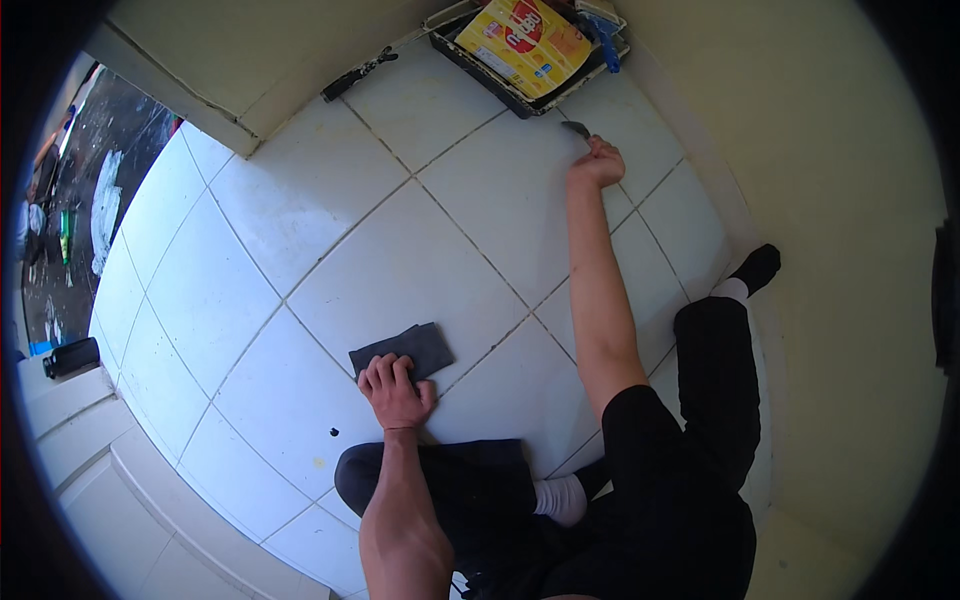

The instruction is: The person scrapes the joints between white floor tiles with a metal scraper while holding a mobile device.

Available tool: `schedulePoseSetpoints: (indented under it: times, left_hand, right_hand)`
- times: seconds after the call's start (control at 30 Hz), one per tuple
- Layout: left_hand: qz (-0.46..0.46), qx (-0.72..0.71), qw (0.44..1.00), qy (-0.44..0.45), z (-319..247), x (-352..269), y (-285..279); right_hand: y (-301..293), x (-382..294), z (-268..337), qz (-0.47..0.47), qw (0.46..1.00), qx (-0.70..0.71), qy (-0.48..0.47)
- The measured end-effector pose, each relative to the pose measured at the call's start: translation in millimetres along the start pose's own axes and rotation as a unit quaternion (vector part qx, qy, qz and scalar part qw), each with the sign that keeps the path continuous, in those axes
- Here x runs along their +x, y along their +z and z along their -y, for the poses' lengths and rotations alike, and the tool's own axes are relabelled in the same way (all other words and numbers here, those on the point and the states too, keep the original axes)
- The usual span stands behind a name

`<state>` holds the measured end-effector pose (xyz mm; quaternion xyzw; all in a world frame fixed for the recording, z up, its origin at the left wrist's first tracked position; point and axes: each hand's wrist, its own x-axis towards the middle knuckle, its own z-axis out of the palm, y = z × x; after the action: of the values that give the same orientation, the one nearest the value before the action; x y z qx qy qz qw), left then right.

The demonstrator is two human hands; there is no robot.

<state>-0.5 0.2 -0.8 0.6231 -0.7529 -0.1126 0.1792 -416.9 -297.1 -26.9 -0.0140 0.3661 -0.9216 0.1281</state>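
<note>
My left hand is on a dark grey folded cloth or abrasive sheet, its fingers curled over the near edge against the floor. My right arm stretches far forward along the wall. In my right hand is the handle of a small metal tool, which looks like a spoon; its curved head points away from me, just short of a black paint tray. Most of the tool's handle is hidden by my fingers.
A yellow printed package lies in the tray beside a blue-handled brush. A dark, paint-spotted tool leans by the wall base. White floor tiles stretch between a panelled door and the right wall. A dark crumb lies left.
</note>
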Motion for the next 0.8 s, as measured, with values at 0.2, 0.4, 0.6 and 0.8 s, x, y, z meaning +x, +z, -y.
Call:
schedulePoseSetpoints:
  times: [0.2, 0.4, 0.6, 0.8]
  left_hand:
    - [0.002, 0.000, 1.000, -0.007, 2.0, -1.8, -0.3]
    - [-0.003, 0.004, 1.000, 0.003, -0.9, 0.2, 2.2]
    - [-0.001, -0.001, 1.000, -0.002, 0.5, -0.2, 2.1]
    - [0.002, 0.005, 1.000, 0.002, 0.0, -0.4, 1.7]
  right_hand:
    - [29.0, 13.2, 17.5, -0.216, 0.965, -0.127, 0.082]
    - [13.4, 18.8, 49.3, -0.284, 0.946, -0.009, 0.154]
    - [40.9, 13.8, 43.8, -0.308, 0.937, -0.085, 0.143]
    - [19.6, 14.3, 49.1, -0.290, 0.945, -0.062, 0.140]
